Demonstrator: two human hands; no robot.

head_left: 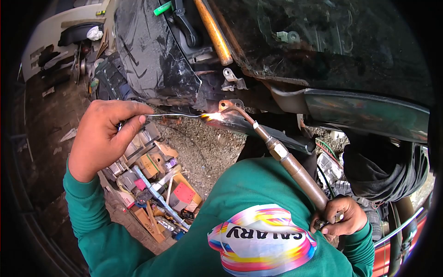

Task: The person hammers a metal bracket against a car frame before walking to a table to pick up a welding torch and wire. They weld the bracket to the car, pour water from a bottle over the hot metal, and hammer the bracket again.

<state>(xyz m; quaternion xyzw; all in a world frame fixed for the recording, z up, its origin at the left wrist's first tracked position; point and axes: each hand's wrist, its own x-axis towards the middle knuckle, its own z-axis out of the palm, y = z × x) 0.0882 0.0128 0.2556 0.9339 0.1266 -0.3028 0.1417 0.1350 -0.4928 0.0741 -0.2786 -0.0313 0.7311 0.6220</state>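
Note:
A thin filler wire (173, 114) runs from the pinched thumb and forefinger of my left hand (104, 134) to a bright flame. My right hand (339, 217) is wrapped round the rear end of a gas welding torch (300, 173), near its valve knobs. The bent nozzle (242, 111) points left, and the flame at its tip plays on the edge of a dark metal car panel (267, 130). A small metal tab with a hole (225, 105) sits just above the flame. The glare hides where wire and metal meet.
Above the flame are a metal bracket (233, 81) and a wooden handle (213, 32). A dark vehicle panel (360, 113) spans the right. Boxes, tools and scraps (159, 180) lie on the gravel ground (212, 147) at lower left. Hoses and dark cloth (387, 166) are at right.

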